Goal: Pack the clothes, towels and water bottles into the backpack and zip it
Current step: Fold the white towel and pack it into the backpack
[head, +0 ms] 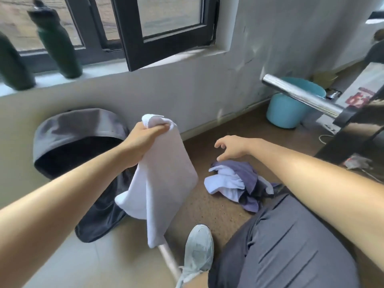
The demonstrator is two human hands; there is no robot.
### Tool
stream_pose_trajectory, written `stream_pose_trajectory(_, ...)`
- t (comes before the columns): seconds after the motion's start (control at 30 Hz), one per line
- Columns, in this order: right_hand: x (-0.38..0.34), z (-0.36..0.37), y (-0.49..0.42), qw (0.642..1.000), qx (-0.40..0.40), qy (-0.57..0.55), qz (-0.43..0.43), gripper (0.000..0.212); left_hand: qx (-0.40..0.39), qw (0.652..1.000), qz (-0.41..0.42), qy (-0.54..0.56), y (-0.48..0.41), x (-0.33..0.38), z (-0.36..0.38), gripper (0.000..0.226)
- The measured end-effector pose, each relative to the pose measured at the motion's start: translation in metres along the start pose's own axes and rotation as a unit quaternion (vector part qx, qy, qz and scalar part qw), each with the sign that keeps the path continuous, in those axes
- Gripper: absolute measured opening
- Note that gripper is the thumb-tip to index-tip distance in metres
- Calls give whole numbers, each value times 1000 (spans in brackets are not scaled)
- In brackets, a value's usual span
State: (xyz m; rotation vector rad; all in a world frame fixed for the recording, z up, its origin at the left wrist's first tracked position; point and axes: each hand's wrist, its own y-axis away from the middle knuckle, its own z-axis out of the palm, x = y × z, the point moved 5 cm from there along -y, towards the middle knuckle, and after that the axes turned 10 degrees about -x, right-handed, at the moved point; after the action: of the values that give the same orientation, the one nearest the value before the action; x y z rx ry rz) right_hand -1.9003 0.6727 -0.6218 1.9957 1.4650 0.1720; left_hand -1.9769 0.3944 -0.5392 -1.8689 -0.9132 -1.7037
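My left hand grips the top of a white towel, which hangs down beside the open grey-and-black backpack leaning against the wall. The backpack's dark opening faces me and its front flap lies on the floor. My right hand hovers open, fingers spread, just above a pile of purple and white clothes on the brown floor. Two dark green water bottles stand on the windowsill at the upper left.
An open black window frame juts over the sill. A blue bucket stands by the wall at right, behind a chrome bar and a dark furniture frame. My grey-trousered leg and pale shoe fill the lower right.
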Motion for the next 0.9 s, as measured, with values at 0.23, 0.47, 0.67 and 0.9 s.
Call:
stream_pose_trajectory(0.23,83,55,-79,985,-44,69,154,121,0,998,-28,60,-48,-63,30,9)
stream_pose_trajectory(0.47,148,180,-133,961,-10,-6,277,142,32,992,-81,96,-65,-120,40,8)
stream_pose_trajectory(0.67,171,197,-158,952,93,-41,287,120,31,989,-114,90,-69,-160,41,17)
stream_pose_trajectory(0.9,166,148,-143,932,234,-36,274,55,23,989,-123,83,-64,-159,47,41)
